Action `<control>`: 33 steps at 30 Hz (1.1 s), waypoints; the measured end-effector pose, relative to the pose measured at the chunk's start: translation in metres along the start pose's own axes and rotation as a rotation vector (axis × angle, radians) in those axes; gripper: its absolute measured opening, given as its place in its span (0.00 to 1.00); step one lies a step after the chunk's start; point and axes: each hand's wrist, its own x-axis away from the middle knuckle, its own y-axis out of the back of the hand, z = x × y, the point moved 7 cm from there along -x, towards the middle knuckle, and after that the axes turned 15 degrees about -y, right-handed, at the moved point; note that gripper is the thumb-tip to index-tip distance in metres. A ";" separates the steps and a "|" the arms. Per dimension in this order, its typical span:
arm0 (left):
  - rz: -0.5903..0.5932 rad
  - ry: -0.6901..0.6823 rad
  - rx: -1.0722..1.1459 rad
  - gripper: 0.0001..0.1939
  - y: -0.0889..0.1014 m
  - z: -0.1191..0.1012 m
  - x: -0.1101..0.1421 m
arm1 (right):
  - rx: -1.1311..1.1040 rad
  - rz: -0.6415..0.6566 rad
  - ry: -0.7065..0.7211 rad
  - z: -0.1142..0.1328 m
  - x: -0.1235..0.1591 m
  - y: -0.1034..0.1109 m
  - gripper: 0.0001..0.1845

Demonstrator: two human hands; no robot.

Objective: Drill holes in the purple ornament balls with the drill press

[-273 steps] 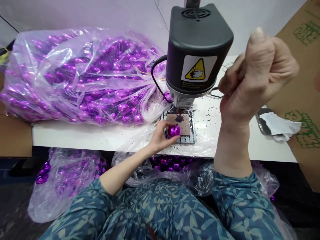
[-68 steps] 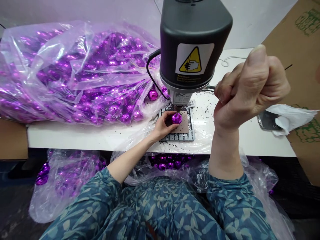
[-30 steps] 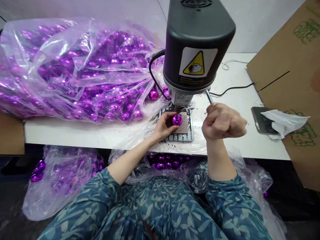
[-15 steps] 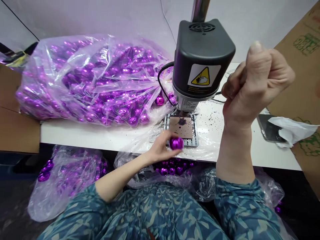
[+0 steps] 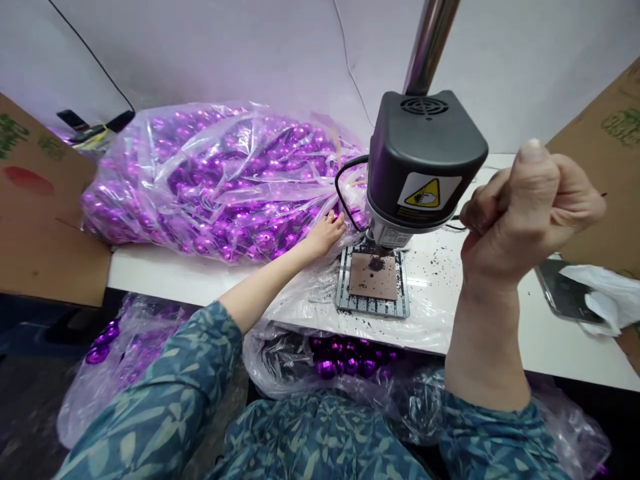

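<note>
Pale wall [image 5: 240,53] behind; white table [image 5: 165,280], dark specks at its middle. Left to right: cardboard box [image 5: 45,207]; clear bag [image 5: 215,180] of faceted purple balls [image 5: 265,238]; left hand [image 5: 327,235], fingers loosely spread at the bag's neck, purple balls beside and partly behind them, grip unclear; black-topped machine [image 5: 425,160] above a brown board [image 5: 375,283] on a slotted metal base [image 5: 404,300]; right hand [image 5: 530,207], raised, fingers curled tight, contents hidden; dark phone [image 5: 565,293], partly under white tissue [image 5: 613,293].
</note>
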 end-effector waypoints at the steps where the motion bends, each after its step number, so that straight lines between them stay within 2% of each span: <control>1: 0.030 0.006 -0.034 0.28 -0.004 0.009 -0.010 | -0.002 -0.001 0.002 0.001 0.000 0.000 0.26; 5: 0.068 0.022 -0.084 0.29 -0.007 0.019 -0.029 | 0.004 -0.004 0.021 0.002 0.001 0.000 0.27; 9: 0.127 0.063 -0.137 0.29 -0.007 0.014 -0.026 | 0.005 -0.007 0.024 0.002 0.001 0.000 0.28; 12: 0.080 0.085 -0.136 0.32 0.003 0.010 -0.016 | 0.010 -0.010 0.021 0.002 0.001 0.000 0.28; 14: -0.054 0.159 -0.084 0.31 0.019 0.008 -0.002 | 0.016 -0.010 0.024 0.002 0.002 0.000 0.28; 15: -0.159 0.214 -0.037 0.29 0.028 0.006 0.008 | 0.015 -0.009 0.025 0.002 0.002 0.000 0.28; 17: -0.420 0.315 0.125 0.24 0.047 -0.002 0.035 | -0.003 -0.010 0.026 0.002 0.004 0.000 0.28; 19: -0.670 0.371 0.419 0.20 0.056 -0.015 0.064 | -0.031 -0.007 0.020 0.001 0.005 0.000 0.27; 20: -0.754 0.393 0.621 0.19 0.054 -0.021 0.076 | -0.041 -0.007 0.017 0.001 0.006 0.000 0.27; 22: -0.837 0.442 1.075 0.20 0.040 -0.035 0.091 | -0.041 -0.002 0.014 0.000 0.006 0.000 0.27; 24: -0.855 0.502 1.469 0.22 0.022 -0.049 0.094 | -0.033 0.002 0.026 0.000 0.007 0.000 0.27; 26: -0.854 0.546 1.701 0.25 0.008 -0.059 0.091 | -0.026 0.007 0.039 0.000 0.007 0.000 0.27; 29: -0.813 0.564 1.753 0.31 -0.007 -0.067 0.080 | -0.011 0.015 0.056 0.000 0.008 -0.001 0.27; 33: -0.767 0.509 1.597 0.33 -0.018 -0.074 0.066 | 0.010 0.024 0.070 0.000 0.010 -0.001 0.26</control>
